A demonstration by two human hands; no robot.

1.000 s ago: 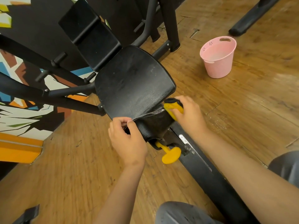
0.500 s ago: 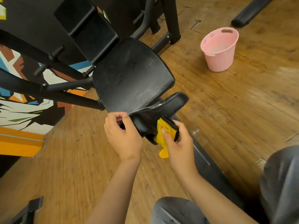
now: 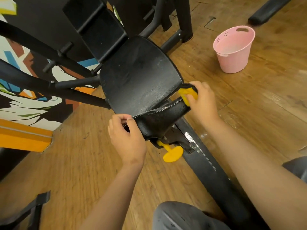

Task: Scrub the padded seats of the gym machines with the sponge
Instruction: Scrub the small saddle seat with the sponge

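At centre right of the frame, the right hand [image 3: 201, 103] is curled round the sponge [image 3: 188, 94], pressing it against the right edge of the padded seat [image 3: 141, 75]. The sponge's dark scouring layer faces the top of the frame and its yellow foam the bottom; fingers hide too much to tell its long axis. Just below centre, the left hand [image 3: 126, 138] pinches the loose front flap [image 3: 159, 120] of the seat between thumb and curled fingers. The seat's long axis runs from the backrest [image 3: 99, 29] down toward the person.
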